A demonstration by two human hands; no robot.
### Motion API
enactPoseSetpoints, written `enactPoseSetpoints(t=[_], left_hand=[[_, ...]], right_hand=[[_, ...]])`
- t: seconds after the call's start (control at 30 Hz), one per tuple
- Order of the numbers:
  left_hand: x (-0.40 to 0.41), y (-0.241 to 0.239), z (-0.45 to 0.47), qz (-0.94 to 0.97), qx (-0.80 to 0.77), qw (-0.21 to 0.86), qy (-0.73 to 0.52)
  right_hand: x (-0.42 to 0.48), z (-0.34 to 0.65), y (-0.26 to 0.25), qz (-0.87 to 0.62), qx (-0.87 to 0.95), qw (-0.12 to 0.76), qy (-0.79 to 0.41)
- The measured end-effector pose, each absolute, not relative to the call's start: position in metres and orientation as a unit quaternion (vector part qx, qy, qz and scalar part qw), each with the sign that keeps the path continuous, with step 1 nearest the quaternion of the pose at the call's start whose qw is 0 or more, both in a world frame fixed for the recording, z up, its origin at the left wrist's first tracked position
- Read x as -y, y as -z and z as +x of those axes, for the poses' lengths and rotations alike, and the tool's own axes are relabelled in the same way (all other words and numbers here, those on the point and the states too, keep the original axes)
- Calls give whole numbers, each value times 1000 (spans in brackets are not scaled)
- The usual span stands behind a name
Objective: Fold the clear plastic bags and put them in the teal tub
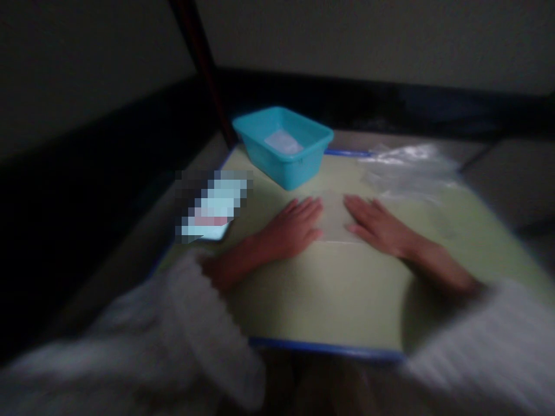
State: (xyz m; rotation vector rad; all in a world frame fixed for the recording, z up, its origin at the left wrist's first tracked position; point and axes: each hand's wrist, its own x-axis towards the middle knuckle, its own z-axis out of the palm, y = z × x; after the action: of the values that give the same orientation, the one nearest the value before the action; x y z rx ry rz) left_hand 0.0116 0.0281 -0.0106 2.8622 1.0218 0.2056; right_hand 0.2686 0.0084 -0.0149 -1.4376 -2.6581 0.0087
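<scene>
A thin, clear plastic sheet or bag (pixel 335 222) lies flat on the yellow-green tabletop (pixel 329 289); which of the two it is, I cannot tell. My left hand (pixel 297 225) rests palm down over its left side, fingers stretched out. Over the right side lies my right hand (pixel 375 222), also flat with its fingers extended. Neither hand grips anything. Just beyond my left hand stands a turquoise plastic basin (pixel 299 172) with something white (pixel 282 141) inside it.
Crumpled clear plastic (pixel 403 167) lies at the table's far right corner. A lit, pixelated phone-like screen (pixel 217 208) is near the left edge. The table has a blue rim (pixel 325 348). Walls rise behind, and a dark red pole (pixel 206 63) stands past the basin.
</scene>
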Motion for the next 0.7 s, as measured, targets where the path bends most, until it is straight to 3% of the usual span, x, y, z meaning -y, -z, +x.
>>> enactPoseSetpoints(t=[0.43,0.7], left_hand=[[-27,14,8,937,-344,14,-57],[-29,12,5,917,-383,46,-105]], right_hand=[[-8,277,13,-475,879,35,-25],[1,303,-24,-554,813,158,-85]])
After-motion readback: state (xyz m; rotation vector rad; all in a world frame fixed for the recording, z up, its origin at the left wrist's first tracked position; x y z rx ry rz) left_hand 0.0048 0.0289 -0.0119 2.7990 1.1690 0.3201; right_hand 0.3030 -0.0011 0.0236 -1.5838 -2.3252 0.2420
